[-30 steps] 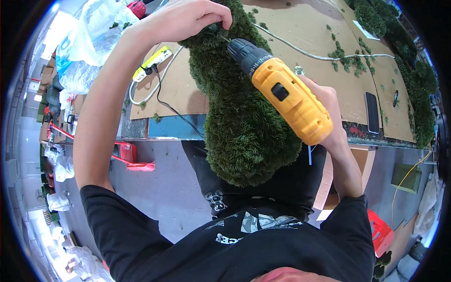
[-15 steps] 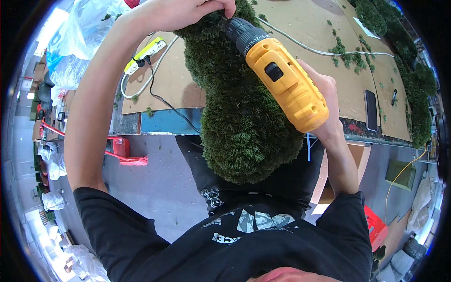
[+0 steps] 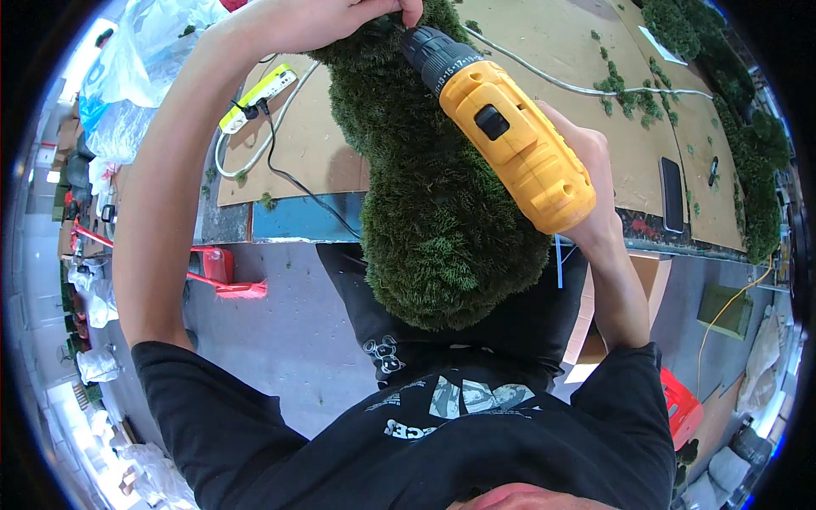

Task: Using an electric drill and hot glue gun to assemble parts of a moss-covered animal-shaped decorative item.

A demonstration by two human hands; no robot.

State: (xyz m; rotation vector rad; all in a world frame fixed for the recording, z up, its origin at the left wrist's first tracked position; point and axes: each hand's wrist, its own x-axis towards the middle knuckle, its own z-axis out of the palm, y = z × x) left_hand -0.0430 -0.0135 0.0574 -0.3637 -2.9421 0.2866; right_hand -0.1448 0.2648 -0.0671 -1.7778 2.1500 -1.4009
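Drill (image 3: 510, 136) has crept toward 12 o'clock since a second ago, nose now buried near the top of the green moss shape (image 3: 442, 221) overhanging the desk (image 3: 595, 93). Right hand (image 3: 595, 178) wrapped round its grip; left hand (image 3: 340, 17) pinches moss beside the chuck.

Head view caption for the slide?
Right hand drives yellow drill into green moss form; left hand steadies its top.
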